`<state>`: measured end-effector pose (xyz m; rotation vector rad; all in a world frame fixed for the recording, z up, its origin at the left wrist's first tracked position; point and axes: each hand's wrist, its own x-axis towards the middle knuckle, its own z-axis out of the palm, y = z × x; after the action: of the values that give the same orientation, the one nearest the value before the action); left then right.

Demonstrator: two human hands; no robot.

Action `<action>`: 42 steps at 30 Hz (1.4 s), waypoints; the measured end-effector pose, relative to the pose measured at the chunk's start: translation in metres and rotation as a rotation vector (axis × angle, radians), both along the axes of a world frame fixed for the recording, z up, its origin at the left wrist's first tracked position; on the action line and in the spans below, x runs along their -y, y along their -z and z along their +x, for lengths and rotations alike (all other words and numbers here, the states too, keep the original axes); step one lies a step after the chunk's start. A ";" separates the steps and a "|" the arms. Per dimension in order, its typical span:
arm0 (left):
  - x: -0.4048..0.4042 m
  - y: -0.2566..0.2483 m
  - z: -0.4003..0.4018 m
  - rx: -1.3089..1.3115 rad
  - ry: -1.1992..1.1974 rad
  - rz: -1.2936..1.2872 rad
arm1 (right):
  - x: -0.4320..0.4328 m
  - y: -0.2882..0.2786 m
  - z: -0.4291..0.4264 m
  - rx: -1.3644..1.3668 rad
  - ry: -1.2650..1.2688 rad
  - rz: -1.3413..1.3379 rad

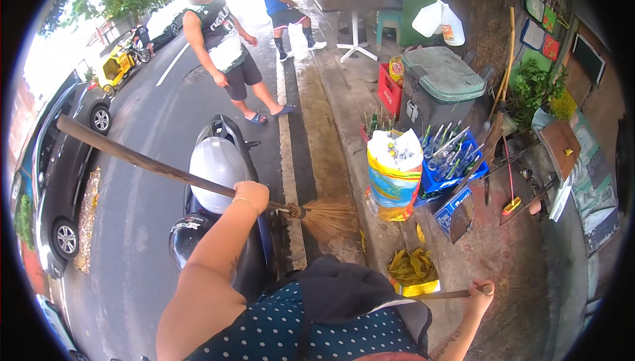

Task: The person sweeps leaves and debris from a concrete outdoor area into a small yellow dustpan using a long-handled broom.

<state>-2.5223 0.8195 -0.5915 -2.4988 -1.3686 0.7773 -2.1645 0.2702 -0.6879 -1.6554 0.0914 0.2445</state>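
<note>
My left hand point(252, 196) grips the wooden handle of a stick broom point(144, 162). Its bristles point(330, 217) spread over the gutter strip at the kerb, and the handle slants up to the left. Low on the right, my right hand point(480, 295) is closed around a wooden stick handle point(446, 294). That handle runs left to a yellow open container point(416, 289) full of dry yellow leaves point(412, 266); the brim of a dark cap point(347, 291) hides where the stick's far end goes. A few loose leaves point(420, 232) lie on the pavement beside the container.
A parked motorcycle with a silver helmet point(213, 172) stands close on the left. Along the pavement are a full sack point(394, 182), a blue bottle crate point(451, 162) and a lidded bin point(439, 83). A person point(221, 43) stands on the road ahead. Parked cars point(74, 162) line the far side.
</note>
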 end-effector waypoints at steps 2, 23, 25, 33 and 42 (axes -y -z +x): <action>0.001 0.034 0.002 -0.016 -0.004 -0.010 | -0.001 0.002 -0.003 -0.006 0.011 0.001; -0.010 0.184 0.007 -0.454 -0.088 -0.187 | -0.014 0.003 -0.014 -0.020 0.034 -0.020; -0.001 0.177 0.020 -0.406 -0.085 -0.234 | -0.005 0.001 -0.012 0.000 0.052 -0.036; -0.007 0.168 -0.010 -0.347 -0.263 -0.351 | 0.002 0.003 -0.006 0.025 0.034 -0.043; -0.010 0.193 -0.016 -0.392 -0.237 -0.343 | 0.001 0.005 -0.004 0.039 0.052 -0.032</action>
<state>-2.5387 0.8297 -0.7849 -2.2506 -1.4978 1.5750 -2.1682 0.2689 -0.6932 -1.6864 0.1091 0.1717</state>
